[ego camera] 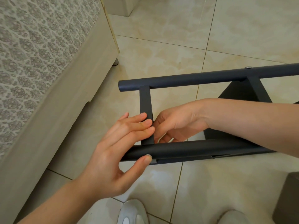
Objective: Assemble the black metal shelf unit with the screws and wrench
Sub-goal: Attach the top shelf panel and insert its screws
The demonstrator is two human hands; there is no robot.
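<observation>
The black metal shelf frame lies on its side on the tiled floor. Its far tube (194, 78) and near tube (194, 148) run left to right, joined by a flat crossbar (145, 101). A silver screw head (247, 67) sits on the far tube above a black shelf panel (239, 92). My left hand (113, 151) lays straight fingers on the crossbar, and its thumb touches the underside of the near tube. My right hand (178, 122) reaches inside the frame just right of the crossbar, fingers curled downward. Whatever they hold is hidden. No wrench is visible.
A bed with a patterned cover (40, 62) and a beige base fills the left side, its leg (115, 63) close to the frame. My white shoe (132, 212) is at the bottom edge. A dark block (288, 199) stands at the lower right.
</observation>
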